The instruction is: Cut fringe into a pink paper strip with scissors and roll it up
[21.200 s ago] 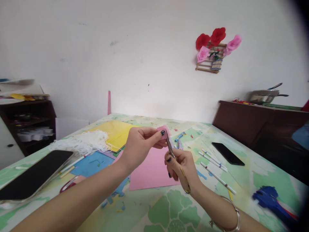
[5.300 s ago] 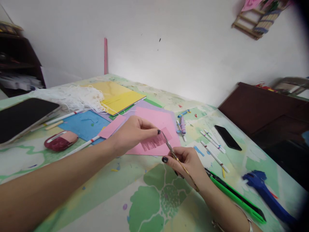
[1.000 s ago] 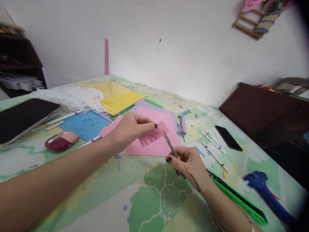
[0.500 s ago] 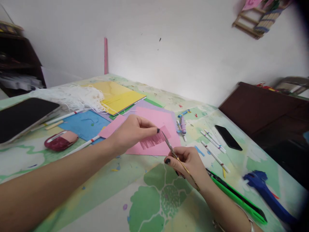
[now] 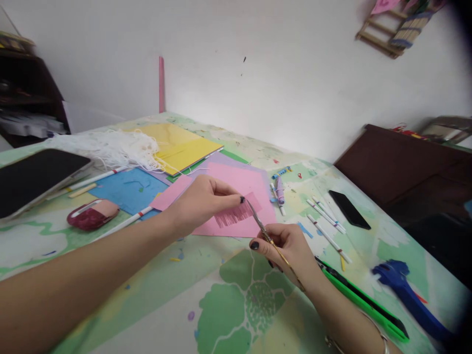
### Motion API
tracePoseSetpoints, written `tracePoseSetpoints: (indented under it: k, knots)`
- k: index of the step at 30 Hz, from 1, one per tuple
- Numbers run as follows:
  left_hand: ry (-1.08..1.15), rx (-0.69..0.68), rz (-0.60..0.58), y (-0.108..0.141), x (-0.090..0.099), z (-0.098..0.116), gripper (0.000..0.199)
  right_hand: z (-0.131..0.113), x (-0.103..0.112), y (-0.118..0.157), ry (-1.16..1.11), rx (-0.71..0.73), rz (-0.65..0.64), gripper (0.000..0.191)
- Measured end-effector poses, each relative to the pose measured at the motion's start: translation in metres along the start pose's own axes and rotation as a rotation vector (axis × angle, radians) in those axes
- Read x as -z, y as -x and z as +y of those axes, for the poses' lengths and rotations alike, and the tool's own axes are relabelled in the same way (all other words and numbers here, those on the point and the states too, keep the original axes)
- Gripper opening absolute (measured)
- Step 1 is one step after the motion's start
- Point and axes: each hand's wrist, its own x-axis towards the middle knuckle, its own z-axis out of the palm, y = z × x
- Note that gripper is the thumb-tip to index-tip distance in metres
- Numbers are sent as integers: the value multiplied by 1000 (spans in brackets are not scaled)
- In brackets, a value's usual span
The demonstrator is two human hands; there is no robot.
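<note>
The scissors [image 5: 264,230] lie in a slant between the two hands, their long axis running from the looped handles at lower right up to the blade tips, which point away from the wearer and leftward. The right hand [image 5: 287,248] has its fingers curled closed about the handles; the left hand [image 5: 202,201] pinches the fringed pink strip [image 5: 236,215] by its upper edge, thumb against fingers with the paper between. That strip is held over the pink sheet [image 5: 236,172], its long axis rising slightly to the right, its cut fringe pointing down toward the wearer and its right end plain. The tips appear to meet the paper just beside the left thumb, though the blades are too small to tell whether they stand parted. The tabletop [image 5: 147,305] wears a green and white floral cover dotted with paper scraps. Around the sheet lie yellow paper [image 5: 188,147], tangled white cord [image 5: 110,147], white sticks [image 5: 328,238], a green cutter [image 5: 365,300] and a black phone [image 5: 348,210]. Beyond rises a pale wall [image 5: 276,44] bearing a wooden rack [image 5: 379,37], with a brown cabinet [image 5: 398,169] at right and dark shelves [image 5: 29,98] at left.
</note>
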Motion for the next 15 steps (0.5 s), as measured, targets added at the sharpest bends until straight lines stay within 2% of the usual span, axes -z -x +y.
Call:
tracePoseSetpoints:
  k: [15]
  knots:
    - [-7,10,4,0,0,1,13,0,1,0,20,-8,19,41]
